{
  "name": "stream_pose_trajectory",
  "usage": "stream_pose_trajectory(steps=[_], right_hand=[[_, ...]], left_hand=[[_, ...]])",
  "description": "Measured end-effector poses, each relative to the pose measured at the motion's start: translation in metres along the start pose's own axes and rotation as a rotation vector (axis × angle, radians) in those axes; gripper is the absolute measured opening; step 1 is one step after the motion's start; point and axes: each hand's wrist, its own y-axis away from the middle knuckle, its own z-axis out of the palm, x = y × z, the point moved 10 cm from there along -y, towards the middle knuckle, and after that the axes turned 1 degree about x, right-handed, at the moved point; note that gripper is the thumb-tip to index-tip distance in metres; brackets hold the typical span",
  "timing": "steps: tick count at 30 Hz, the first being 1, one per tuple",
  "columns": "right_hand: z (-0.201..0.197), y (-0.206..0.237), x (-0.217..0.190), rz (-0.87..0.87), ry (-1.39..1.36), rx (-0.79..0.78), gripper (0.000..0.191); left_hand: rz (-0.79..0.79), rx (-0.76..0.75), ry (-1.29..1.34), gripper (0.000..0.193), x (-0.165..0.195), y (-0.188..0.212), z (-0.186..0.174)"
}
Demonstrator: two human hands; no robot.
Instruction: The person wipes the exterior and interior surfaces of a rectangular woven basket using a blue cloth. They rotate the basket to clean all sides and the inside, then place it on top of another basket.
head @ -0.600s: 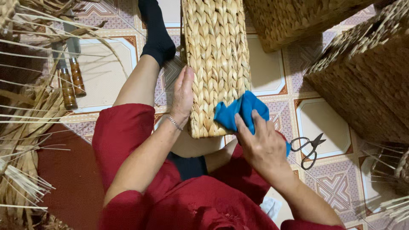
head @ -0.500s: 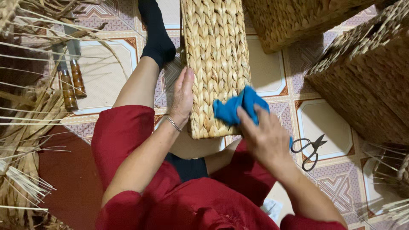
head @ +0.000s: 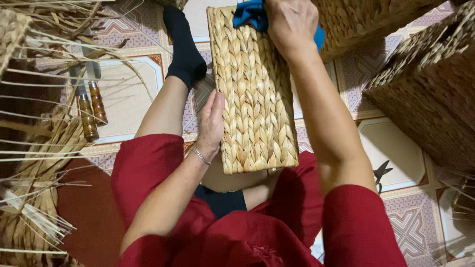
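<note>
So what I count here: 1 long woven basket (head: pixel 255 89) across the lap, plus 2 more woven baskets, 1 at top right (head: pixel 361 22) and 1 at the right edge (head: pixel 430 89). There's 1 blue cloth (head: pixel 252 12), 1 pair of scissors (head: pixel 382 175) on the tiled floor, 2 knives with brown handles, 1 nearer the edge (head: pixel 85 111) and 1 beside it (head: pixel 96 96), and 1 black sock (head: pixel 184 49). Also 2 hands, left (head: pixel 212 123) and right (head: pixel 291 22), 1 bracelet (head: pixel 201 156), and loose straw (head: pixel 34 163) I can't count.

Even, warm indoor light falls from overhead, leaving the woven basket (head: pixel 255 94) and tiled floor (head: pixel 391 143) bright without glare. Soft shadows gather under the right forearm (head: pixel 326 123) and at the dim left edge. Focus is sharp; the straw bundles (head: pixel 29 217) at the edges look slightly stretched.
</note>
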Motion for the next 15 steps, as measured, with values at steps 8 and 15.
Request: stream_pose_trajectory(steps=[8,15], right_hand=[[-0.129,0.154,-0.068,-0.045,-0.096,-0.284,0.041],[-0.219,0.245,-0.108,0.013,-0.129,-0.200,0.045]], left_hand=[[0.083,-0.009,0.014,0.059,0.008,0.005,0.000],[-0.020,-0.082,0.107,0.065,0.020,0.032,0.017]])
